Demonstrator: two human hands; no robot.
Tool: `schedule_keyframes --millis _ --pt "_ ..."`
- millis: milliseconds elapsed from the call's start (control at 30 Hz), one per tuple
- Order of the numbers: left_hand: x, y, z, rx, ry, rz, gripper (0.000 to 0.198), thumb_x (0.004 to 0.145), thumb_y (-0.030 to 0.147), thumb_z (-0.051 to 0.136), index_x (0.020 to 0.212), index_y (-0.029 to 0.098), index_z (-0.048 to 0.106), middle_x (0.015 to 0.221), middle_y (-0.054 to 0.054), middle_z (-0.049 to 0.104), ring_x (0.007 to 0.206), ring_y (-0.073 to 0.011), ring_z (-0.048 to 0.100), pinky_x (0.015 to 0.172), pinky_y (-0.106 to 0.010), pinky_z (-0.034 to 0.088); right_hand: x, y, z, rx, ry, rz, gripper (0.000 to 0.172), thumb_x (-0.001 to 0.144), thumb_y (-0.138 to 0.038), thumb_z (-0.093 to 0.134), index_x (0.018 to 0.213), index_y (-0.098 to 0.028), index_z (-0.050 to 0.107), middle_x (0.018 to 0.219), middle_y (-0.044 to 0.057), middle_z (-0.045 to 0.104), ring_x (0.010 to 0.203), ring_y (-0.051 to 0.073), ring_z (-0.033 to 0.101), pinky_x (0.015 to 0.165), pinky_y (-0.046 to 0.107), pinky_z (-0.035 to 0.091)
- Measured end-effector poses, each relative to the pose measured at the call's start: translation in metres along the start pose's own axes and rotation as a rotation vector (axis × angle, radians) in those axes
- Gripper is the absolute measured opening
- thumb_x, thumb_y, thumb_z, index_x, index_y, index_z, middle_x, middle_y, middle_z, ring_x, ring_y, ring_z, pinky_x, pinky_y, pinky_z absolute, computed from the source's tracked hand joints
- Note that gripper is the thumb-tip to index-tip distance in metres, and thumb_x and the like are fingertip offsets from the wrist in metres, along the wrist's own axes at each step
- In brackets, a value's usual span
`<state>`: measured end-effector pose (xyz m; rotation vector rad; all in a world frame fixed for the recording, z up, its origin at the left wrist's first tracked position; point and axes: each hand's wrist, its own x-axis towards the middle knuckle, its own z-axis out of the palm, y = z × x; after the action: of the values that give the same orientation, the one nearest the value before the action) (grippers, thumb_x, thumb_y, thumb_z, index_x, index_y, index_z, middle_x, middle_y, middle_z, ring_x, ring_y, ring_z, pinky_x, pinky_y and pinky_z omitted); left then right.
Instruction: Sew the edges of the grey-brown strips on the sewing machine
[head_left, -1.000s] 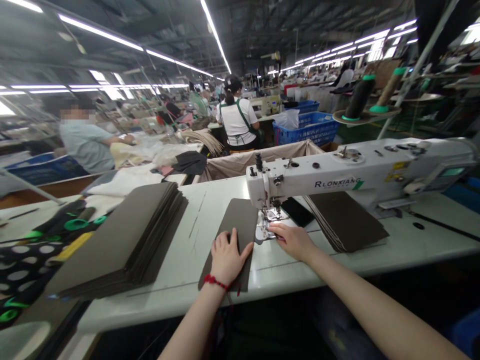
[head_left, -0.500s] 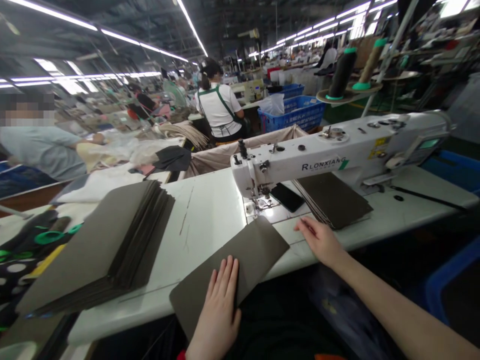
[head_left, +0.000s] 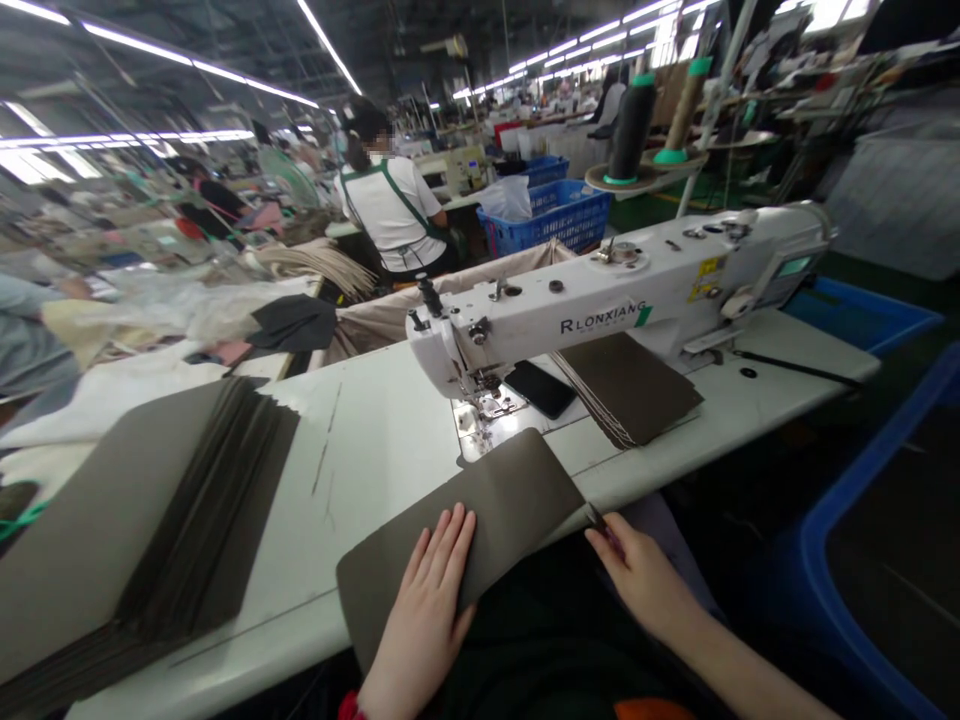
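A grey-brown panel [head_left: 517, 490] lies at the front edge of the pale table, just before the sewing machine [head_left: 600, 295]. My left hand [head_left: 431, 590] rests flat on it, fingers stretched out. Beside the panel's right corner, my right hand [head_left: 637, 570] is closed around a small dark pointed tool [head_left: 600, 522], its tip close to that corner. Much of the tool is hidden by the fingers. Under the machine arm lie a black phone [head_left: 540, 388] and a smaller stack of panels [head_left: 630, 385]. A thick stack of panels [head_left: 202, 490] leans at the left.
A blue bin [head_left: 814, 560] stands at the right, below the table [head_left: 367, 440]. Thread cones [head_left: 631, 130] rise behind the machine. A person in a white shirt [head_left: 397, 215] sits beyond, near a blue crate [head_left: 570, 222]. Cloth pieces [head_left: 165, 310] lie at the back left.
My right hand has moved down to the panel's corner, and a dark tool now shows in it. The view has turned right, shifting the surroundings left. My left hand stays on the panel.
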<state>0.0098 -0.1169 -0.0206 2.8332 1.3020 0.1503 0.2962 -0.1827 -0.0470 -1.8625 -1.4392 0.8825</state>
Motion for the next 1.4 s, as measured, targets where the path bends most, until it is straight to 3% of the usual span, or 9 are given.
schedule_keyframes --millis 267,500,800,967,1067,1133,1200,1267,1400 --pt "0.000 0.001 0.000 0.014 -0.027 -0.025 0.081 0.083 0.012 0.048 0.153 0.019 0.008 0.159 -0.006 0.012 0.145 -0.0245 0.014 0.118 -0.047 0.021 0.002 -0.001 0.003 -0.129 0.037 -0.033 0.028 0.097 -0.045 0.038 0.086 -0.022 0.050 0.070 0.003 0.064 0.066 0.021 0.063 0.058 0.029 0.034" --pt "0.000 0.002 -0.002 0.004 -0.024 -0.028 0.081 0.082 0.011 0.047 0.153 0.020 0.008 0.159 -0.006 0.011 0.145 -0.0243 0.013 0.118 -0.048 0.020 -0.004 0.002 0.003 0.008 -0.016 -0.035 0.032 0.097 -0.047 0.037 0.077 -0.023 0.047 0.062 -0.001 0.057 0.058 0.018 0.058 0.056 0.028 0.035" --pt "0.001 0.004 -0.005 -0.025 -0.032 -0.040 0.084 0.081 0.010 0.047 0.153 0.021 0.007 0.159 -0.005 0.012 0.146 -0.0241 0.012 0.118 -0.048 0.020 0.009 0.004 0.004 -0.118 0.034 -0.055 0.031 0.099 -0.045 0.033 0.084 -0.023 0.049 0.066 0.003 0.061 0.064 0.023 0.062 0.058 0.030 0.036" --pt "0.000 0.004 -0.006 -0.039 -0.030 -0.041 0.085 0.080 0.009 0.047 0.153 0.022 0.006 0.160 -0.005 0.011 0.146 -0.0242 0.011 0.118 -0.049 0.020 0.008 0.005 -0.008 -0.186 0.052 -0.058 0.032 0.099 -0.044 0.031 0.083 -0.023 0.049 0.066 0.002 0.061 0.065 0.024 0.064 0.058 0.031 0.036" --pt "-0.001 0.004 -0.005 -0.038 -0.029 -0.043 0.084 0.082 0.009 0.046 0.153 0.021 0.005 0.160 -0.005 0.010 0.146 -0.0240 0.011 0.118 -0.049 0.019 0.008 0.004 -0.019 -0.138 0.105 -0.085 0.026 0.098 -0.045 0.037 0.092 -0.023 0.050 0.073 0.002 0.064 0.070 0.022 0.065 0.062 0.031 0.042" --pt "0.000 0.004 -0.007 -0.041 -0.026 -0.039 0.082 0.083 0.010 0.046 0.153 0.021 0.005 0.159 -0.006 0.011 0.145 -0.0244 0.012 0.118 -0.049 0.021 0.011 0.000 -0.022 -0.128 0.109 -0.176 0.027 0.092 -0.045 0.049 0.107 -0.022 0.051 0.090 0.004 0.068 0.081 0.022 0.066 0.070 0.032 0.046" --pt "0.002 0.005 -0.014 -0.053 -0.038 -0.019 0.079 0.085 0.012 0.047 0.153 0.023 0.008 0.159 -0.006 0.014 0.145 -0.0250 0.015 0.117 -0.049 0.024 0.016 -0.007 -0.023 -0.160 0.060 -0.289 0.039 0.087 -0.039 0.059 0.122 -0.024 0.050 0.107 0.005 0.067 0.088 0.022 0.065 0.077 0.033 0.047" --pt "0.003 0.003 -0.026 -0.086 -0.085 0.021 0.074 0.088 0.013 0.046 0.152 0.029 0.015 0.157 -0.003 0.022 0.143 -0.0243 0.023 0.115 -0.048 0.028 0.022 -0.017 -0.024 -0.194 0.002 -0.370 0.039 0.087 -0.029 0.058 0.125 -0.028 0.053 0.110 0.003 0.067 0.090 0.022 0.065 0.080 0.033 0.047" --pt "-0.004 -0.018 -0.068 -0.247 -0.186 0.042 0.058 0.093 0.016 0.043 0.143 0.043 0.036 0.142 0.007 0.049 0.128 -0.0182 0.050 0.112 -0.040 0.035 0.034 -0.043 -0.042 -0.071 -0.055 -0.402 0.018 0.090 -0.033 0.054 0.097 -0.025 0.068 0.090 0.002 0.069 0.081 0.020 0.063 0.073 0.030 0.047"
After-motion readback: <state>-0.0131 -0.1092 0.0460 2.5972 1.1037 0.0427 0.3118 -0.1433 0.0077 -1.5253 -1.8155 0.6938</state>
